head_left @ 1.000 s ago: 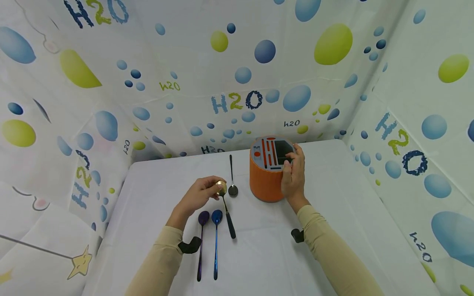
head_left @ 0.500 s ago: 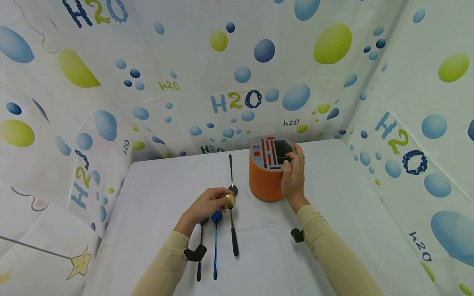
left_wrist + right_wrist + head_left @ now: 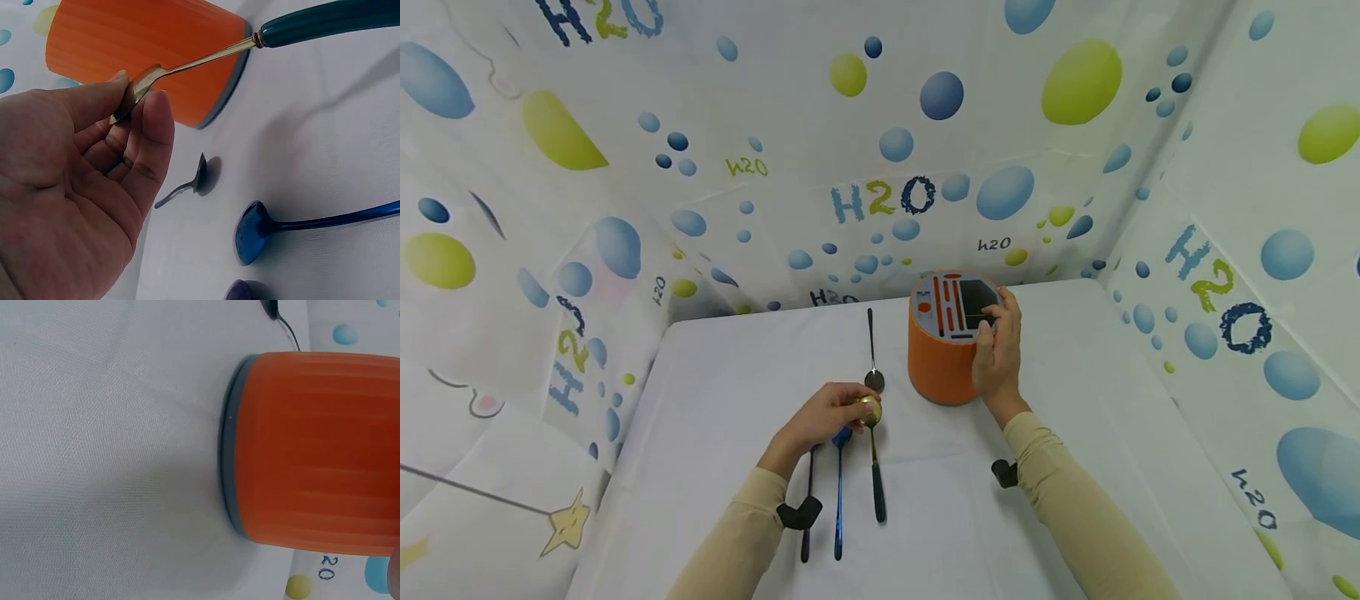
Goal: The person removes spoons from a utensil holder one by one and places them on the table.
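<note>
Gold spoon (image 3: pixel 876 468): your left grip (image 3: pixel 831 412) pinches its bowl above the table (image 3: pixel 940 517), handle pointing away from the far edge; orange holder (image 3: pixel 942 373) stands right, nearer that edge, your right grip (image 3: pixel 998 362) clasping it.

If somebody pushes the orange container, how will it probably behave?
The orange container is probably stiff: it looks undented beside the right hand. Standing upright on a wide grey base, it would likely slide under a low push rather than tip. Being round, it might roll if laid on its side.
</note>
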Available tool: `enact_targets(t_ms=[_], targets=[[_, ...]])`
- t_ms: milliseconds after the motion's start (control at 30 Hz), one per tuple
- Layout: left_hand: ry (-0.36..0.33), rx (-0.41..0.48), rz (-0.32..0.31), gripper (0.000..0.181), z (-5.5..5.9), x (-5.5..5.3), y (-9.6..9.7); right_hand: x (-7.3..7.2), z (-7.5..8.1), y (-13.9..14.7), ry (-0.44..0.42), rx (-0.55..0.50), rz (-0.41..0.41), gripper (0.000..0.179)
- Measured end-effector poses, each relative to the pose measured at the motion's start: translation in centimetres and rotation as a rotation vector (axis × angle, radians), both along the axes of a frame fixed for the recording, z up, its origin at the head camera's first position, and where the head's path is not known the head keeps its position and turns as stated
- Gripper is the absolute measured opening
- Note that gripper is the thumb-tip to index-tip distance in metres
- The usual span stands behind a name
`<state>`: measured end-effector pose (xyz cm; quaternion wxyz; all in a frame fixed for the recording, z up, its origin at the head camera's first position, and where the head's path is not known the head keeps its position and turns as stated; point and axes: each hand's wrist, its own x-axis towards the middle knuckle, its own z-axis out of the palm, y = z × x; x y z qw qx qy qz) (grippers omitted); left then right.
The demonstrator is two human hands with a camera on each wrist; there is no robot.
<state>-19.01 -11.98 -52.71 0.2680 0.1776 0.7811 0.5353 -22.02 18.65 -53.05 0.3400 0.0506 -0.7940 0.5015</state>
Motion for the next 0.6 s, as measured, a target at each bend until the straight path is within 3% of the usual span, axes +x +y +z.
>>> enact_targets(t_ms=[600], targets=[[-0.016, -0.048, 0.005, 0.030, -0.75, 0.12, 0.13, -0.08, 0.01, 0.13, 0.002, 0.001, 0.005, 0.040]])
